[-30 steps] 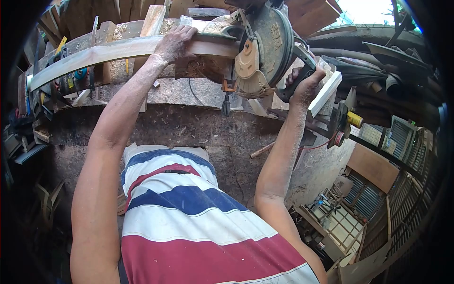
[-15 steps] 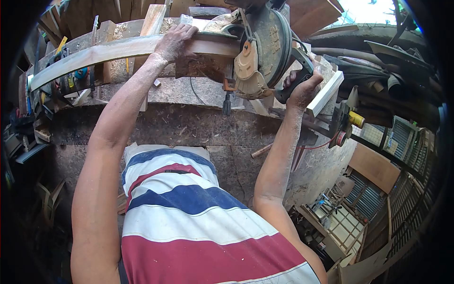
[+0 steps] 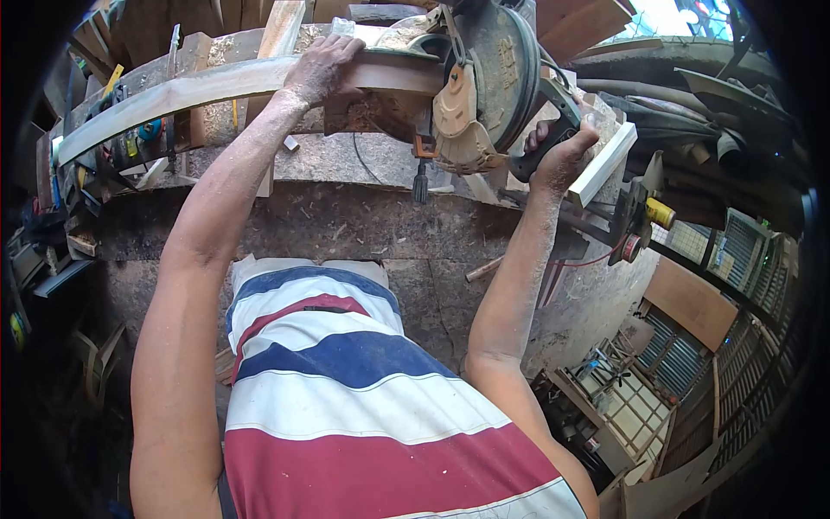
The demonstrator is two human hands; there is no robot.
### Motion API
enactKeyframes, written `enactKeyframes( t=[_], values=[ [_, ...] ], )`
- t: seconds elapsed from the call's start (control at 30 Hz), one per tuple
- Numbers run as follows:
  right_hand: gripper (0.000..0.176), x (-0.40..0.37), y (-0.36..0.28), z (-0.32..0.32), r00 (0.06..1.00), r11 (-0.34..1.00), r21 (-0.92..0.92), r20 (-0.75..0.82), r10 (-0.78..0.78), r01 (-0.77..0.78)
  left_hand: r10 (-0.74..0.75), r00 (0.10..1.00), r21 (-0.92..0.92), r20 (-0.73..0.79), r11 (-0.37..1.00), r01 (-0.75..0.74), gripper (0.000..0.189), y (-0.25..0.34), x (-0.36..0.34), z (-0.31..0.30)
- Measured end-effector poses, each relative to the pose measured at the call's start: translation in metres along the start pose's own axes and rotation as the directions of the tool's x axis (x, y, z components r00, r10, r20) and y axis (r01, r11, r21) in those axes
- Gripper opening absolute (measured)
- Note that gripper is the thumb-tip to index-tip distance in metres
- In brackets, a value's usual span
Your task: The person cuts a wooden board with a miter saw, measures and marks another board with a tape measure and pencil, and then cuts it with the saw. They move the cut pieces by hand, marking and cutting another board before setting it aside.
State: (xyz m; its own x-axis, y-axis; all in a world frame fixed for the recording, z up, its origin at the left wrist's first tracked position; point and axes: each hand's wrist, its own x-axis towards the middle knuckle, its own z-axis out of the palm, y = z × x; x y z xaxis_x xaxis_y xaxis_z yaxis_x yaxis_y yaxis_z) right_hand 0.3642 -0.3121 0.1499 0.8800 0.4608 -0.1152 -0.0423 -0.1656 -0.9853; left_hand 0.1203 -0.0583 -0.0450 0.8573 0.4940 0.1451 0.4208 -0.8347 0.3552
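Note:
A miter saw (image 3: 493, 86) stands on the bench, its round guard lowered over a long wooden board (image 3: 186, 93). The board runs from the far left to the saw, where the saw's body hides the rest. My left hand (image 3: 322, 69) is wrapped over the board, left of the blade, pressing it at the saw's fence. My right hand (image 3: 562, 154) grips the black saw handle (image 3: 543, 149) on the saw's right side. A pale wood piece (image 3: 603, 164) sticks out beside that hand. Below the guard hangs a clamp screw (image 3: 420, 183).
Tools and a tape measure-like blue item (image 3: 150, 131) lie on the left of the bench. A small wood offcut (image 3: 292, 144) and sawdust rest on the bench top (image 3: 333, 160). A yellow cylinder (image 3: 660, 214) is at the bench's right end.
The whole view has shifted slightly. Both hands keep their places on the board and the saw handle, and the saw head looks about as low as before.

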Motion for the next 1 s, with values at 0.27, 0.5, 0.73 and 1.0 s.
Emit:
enactKeyframes(
  t=[0.27, 0.5, 0.73, 1.0],
  values=[
    [0.067, -0.005, 0.012, 0.0, 1.0, 1.0, 0.004, -0.013, -0.023, 0.023, 0.002, 1.0, 0.005, -0.002, 1.0, -0.002, 0.089, -0.001, 0.002, 0.002],
    [0.067, -0.009, 0.021, -0.003, 0.999, 0.999, 0.003, -0.02, -0.033, 0.033, 0.043, 0.997, 0.014, -0.072, 0.999, -0.042, 0.087, -0.004, -0.001, 0.006],
    [0.067, -0.001, 0.004, -0.002, 0.999, 0.999, -0.012, 0.003, 0.048, -0.048, 0.0, 1.0, 0.017, 0.006, 1.0, 0.0, 0.086, -0.003, 0.0, 0.004],
    [0.068, -0.015, 0.035, -0.003, 0.997, 0.998, 0.002, -0.045, -0.067, 0.068, 0.012, 1.0, -0.002, -0.025, 1.0, -0.012, 0.088, -0.005, -0.001, 0.007]
  ],
)
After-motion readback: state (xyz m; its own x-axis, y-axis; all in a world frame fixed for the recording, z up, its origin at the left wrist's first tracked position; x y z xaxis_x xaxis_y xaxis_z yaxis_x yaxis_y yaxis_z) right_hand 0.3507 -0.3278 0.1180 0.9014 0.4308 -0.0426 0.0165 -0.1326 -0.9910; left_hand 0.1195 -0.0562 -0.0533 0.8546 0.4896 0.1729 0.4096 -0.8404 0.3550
